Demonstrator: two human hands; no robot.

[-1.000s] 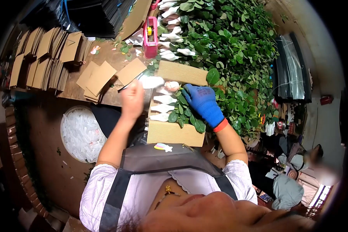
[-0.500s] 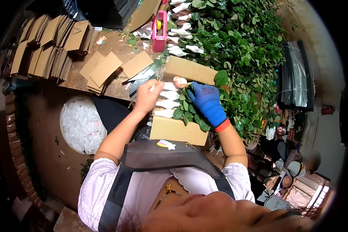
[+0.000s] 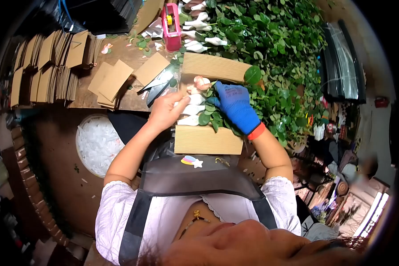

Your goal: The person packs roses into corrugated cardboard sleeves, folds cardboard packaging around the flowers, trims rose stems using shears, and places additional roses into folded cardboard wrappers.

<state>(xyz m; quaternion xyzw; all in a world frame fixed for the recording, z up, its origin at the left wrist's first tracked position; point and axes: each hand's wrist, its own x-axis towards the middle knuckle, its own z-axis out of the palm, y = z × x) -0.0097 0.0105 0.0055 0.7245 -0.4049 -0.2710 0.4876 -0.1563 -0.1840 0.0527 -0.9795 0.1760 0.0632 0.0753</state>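
Note:
My bare left hand [image 3: 166, 110] is closed at the blossom end of a row of roses, its fingertips pinching a bit of white flower sleeve. Beside those fingertips, white-sleeved rose heads [image 3: 191, 120] lie in a row on a sheet of corrugated cardboard [image 3: 208, 140]. One pale pink rose [image 3: 201, 83] shows bare petals above the row. My right hand [image 3: 235, 104], in a blue knitted glove, closes around the leafy rose stems just behind the blooms; its fingertips are partly hidden by leaves.
A large heap of leafy stems [image 3: 270, 48] covers the right of the table. A pink tape dispenser [image 3: 172, 29] stands beyond my hands. Cardboard pieces [image 3: 113, 82], scissors [image 3: 157, 91] and stacked cardboard [image 3: 53, 84] are leftward. Below is a round tub of white sleeves [image 3: 97, 144].
The view has shifted slightly. My left hand has moved in closer to the rose heads, and a second pinkish bloom shows near its fingertips. My gloved right hand stays on the stems.

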